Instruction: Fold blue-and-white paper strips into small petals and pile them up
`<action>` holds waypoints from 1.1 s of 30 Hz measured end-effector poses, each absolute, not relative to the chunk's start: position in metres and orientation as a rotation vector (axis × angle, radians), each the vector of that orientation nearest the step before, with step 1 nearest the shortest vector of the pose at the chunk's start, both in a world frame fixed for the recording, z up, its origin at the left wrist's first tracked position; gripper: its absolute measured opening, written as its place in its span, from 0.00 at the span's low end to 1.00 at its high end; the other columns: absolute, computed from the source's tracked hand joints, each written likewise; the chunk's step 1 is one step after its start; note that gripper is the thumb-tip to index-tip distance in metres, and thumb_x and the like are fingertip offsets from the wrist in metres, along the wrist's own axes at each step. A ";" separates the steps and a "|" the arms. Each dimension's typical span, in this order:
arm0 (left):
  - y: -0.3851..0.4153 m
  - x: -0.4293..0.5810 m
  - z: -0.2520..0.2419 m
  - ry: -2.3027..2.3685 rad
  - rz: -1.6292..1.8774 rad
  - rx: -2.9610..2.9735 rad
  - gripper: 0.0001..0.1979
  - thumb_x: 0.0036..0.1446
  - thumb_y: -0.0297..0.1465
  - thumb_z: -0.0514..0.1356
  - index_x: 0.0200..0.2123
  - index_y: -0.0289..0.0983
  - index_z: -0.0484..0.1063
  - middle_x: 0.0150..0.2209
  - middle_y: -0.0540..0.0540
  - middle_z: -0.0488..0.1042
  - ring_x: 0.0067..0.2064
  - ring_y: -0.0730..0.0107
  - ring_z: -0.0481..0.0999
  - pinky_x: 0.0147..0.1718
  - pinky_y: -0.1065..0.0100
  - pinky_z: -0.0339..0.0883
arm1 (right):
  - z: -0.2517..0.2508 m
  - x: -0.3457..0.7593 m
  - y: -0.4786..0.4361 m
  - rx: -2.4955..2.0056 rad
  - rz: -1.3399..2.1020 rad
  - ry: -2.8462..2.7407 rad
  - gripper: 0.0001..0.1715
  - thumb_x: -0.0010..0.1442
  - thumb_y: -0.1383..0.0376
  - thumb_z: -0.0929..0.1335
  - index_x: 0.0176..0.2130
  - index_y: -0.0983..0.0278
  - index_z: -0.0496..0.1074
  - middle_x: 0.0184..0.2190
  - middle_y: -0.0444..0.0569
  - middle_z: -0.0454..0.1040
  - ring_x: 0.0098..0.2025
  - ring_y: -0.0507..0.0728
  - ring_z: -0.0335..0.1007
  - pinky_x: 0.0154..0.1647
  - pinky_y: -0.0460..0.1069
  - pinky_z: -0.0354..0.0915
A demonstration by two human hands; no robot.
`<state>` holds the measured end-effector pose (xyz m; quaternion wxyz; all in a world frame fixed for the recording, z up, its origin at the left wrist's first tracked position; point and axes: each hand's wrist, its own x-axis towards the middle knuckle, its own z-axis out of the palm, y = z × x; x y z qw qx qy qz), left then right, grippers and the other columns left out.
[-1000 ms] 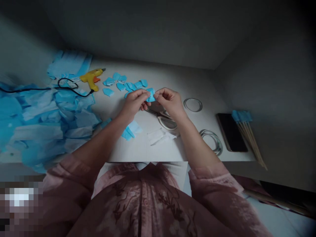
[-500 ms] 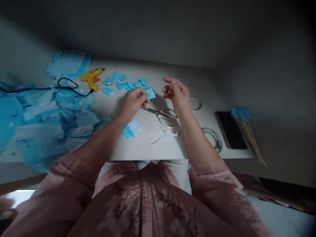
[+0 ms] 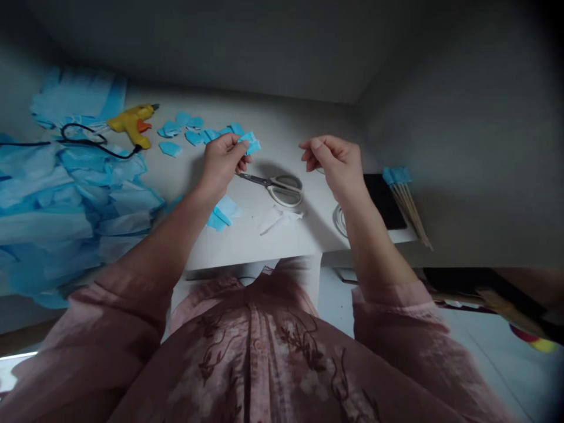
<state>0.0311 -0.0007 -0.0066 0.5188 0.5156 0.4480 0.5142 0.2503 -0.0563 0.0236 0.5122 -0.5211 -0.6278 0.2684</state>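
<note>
Cloth (image 3: 252,143), a small blue piece, is pinched in the left hand (image 3: 221,158) above the desk (image 3: 282,126), left of the loosely curled right hand (image 3: 340,164); whether that one grips anything cannot be told. Scissors (image 3: 268,183) lie nearer, between the hands, with blue cut pieces (image 3: 170,148) far left.

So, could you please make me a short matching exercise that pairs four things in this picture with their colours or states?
Column one:
1. Left hand
2. Right hand
3. Scissors
4. Glue gun

Column two:
A. Pale-handled, lying on the table
B. Mostly yellow
C. Raised, with nothing visible in its grasp
D. Pinching a small blue piece

Right pairs: 1-D, 2-C, 3-A, 4-B.
</note>
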 end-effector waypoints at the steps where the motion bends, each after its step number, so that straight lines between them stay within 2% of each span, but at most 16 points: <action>1: -0.001 0.031 -0.007 1.069 1.233 1.237 0.13 0.64 0.23 0.58 0.25 0.37 0.68 0.22 0.52 0.72 0.21 0.80 0.67 0.20 0.75 0.58 | 0.023 0.255 -0.062 -1.264 0.625 -1.510 0.24 0.64 0.44 0.70 0.36 0.62 0.79 0.27 0.43 0.76 0.25 0.47 0.68 0.29 0.44 0.69; 12: -0.006 0.035 -0.002 1.040 1.242 1.209 0.15 0.64 0.22 0.58 0.23 0.36 0.67 0.20 0.53 0.71 0.18 0.81 0.66 0.19 0.75 0.56 | 0.051 0.331 -0.115 -1.371 0.328 -1.284 0.14 0.62 0.52 0.73 0.34 0.59 0.81 0.24 0.41 0.75 0.23 0.47 0.67 0.27 0.45 0.69; 15: -0.004 0.034 -0.003 1.037 1.239 1.210 0.15 0.63 0.23 0.59 0.23 0.37 0.67 0.20 0.52 0.72 0.18 0.81 0.66 0.19 0.75 0.56 | 0.057 0.346 -0.119 -1.384 0.310 -1.224 0.11 0.64 0.56 0.71 0.33 0.57 0.82 0.25 0.44 0.76 0.24 0.47 0.68 0.27 0.45 0.68; 18: 0.000 0.032 -0.008 1.023 1.223 1.229 0.14 0.62 0.26 0.61 0.23 0.38 0.67 0.21 0.52 0.72 0.19 0.80 0.67 0.20 0.74 0.57 | 0.056 0.351 -0.116 -1.381 0.326 -1.179 0.11 0.63 0.58 0.72 0.32 0.60 0.82 0.24 0.44 0.75 0.23 0.46 0.67 0.26 0.45 0.66; 22: 0.001 0.031 -0.011 1.008 1.226 1.250 0.12 0.61 0.30 0.63 0.24 0.38 0.69 0.22 0.51 0.73 0.20 0.80 0.68 0.21 0.75 0.59 | 0.045 0.351 -0.114 -1.456 0.359 -1.262 0.09 0.60 0.59 0.73 0.32 0.61 0.81 0.24 0.44 0.75 0.23 0.48 0.66 0.27 0.47 0.67; 26: -0.003 0.032 -0.007 1.000 1.225 1.237 0.11 0.61 0.27 0.63 0.25 0.37 0.70 0.21 0.52 0.73 0.20 0.81 0.68 0.20 0.77 0.59 | 0.030 0.357 -0.115 -1.602 0.376 -1.528 0.09 0.59 0.59 0.73 0.37 0.61 0.82 0.26 0.44 0.77 0.25 0.51 0.66 0.28 0.47 0.64; 29: -0.005 0.033 -0.004 1.029 1.223 1.214 0.13 0.62 0.24 0.60 0.24 0.37 0.69 0.20 0.52 0.72 0.19 0.81 0.68 0.19 0.77 0.58 | 0.020 0.357 -0.107 -1.690 0.294 -1.730 0.11 0.60 0.60 0.72 0.39 0.62 0.83 0.28 0.45 0.79 0.28 0.53 0.69 0.32 0.49 0.64; 33: -0.005 0.033 -0.003 1.053 1.206 1.217 0.12 0.62 0.23 0.59 0.24 0.36 0.69 0.21 0.52 0.73 0.19 0.81 0.68 0.19 0.78 0.59 | 0.004 0.344 -0.080 -1.787 0.142 -1.931 0.14 0.62 0.64 0.69 0.43 0.65 0.83 0.42 0.54 0.83 0.42 0.60 0.77 0.45 0.53 0.68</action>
